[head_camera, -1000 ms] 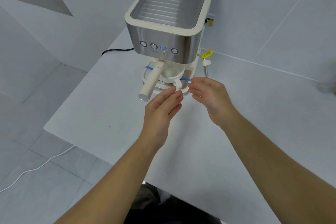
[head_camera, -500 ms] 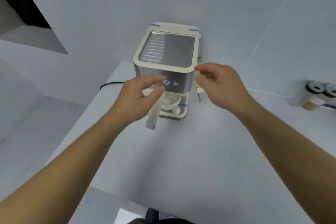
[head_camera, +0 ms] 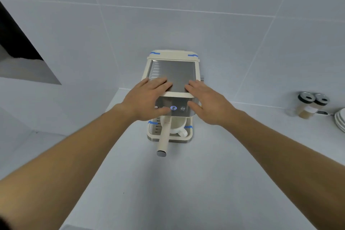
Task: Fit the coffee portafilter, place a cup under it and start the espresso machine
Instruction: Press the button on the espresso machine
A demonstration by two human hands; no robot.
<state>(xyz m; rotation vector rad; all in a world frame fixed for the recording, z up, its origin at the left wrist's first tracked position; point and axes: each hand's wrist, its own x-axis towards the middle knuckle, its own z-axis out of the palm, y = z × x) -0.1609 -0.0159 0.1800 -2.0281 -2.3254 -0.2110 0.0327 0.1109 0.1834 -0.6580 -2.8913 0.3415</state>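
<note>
A cream and steel espresso machine (head_camera: 174, 70) stands at the back of the white counter. Its portafilter sits in the group head, cream handle (head_camera: 164, 137) pointing toward me. A white cup (head_camera: 178, 125) stands on the drip tray (head_camera: 189, 135) under it, handle to the right. One front button (head_camera: 173, 108) glows blue. My left hand (head_camera: 147, 97) lies flat on the machine's top left front corner, thumb over the left buttons. My right hand (head_camera: 207, 101) rests on the top right front corner. Both hands have fingers spread and hold nothing.
Two spice jars with dark lids (head_camera: 308, 105) and a stack of white plates (head_camera: 340, 120) sit at the far right of the counter (head_camera: 186, 183). A tiled wall rises right behind the machine. The counter's left edge drops to the floor.
Both hands rose from the cup near the drip tray and now lie on the machine's top front corners. The camera view pulled back and tilted up.
</note>
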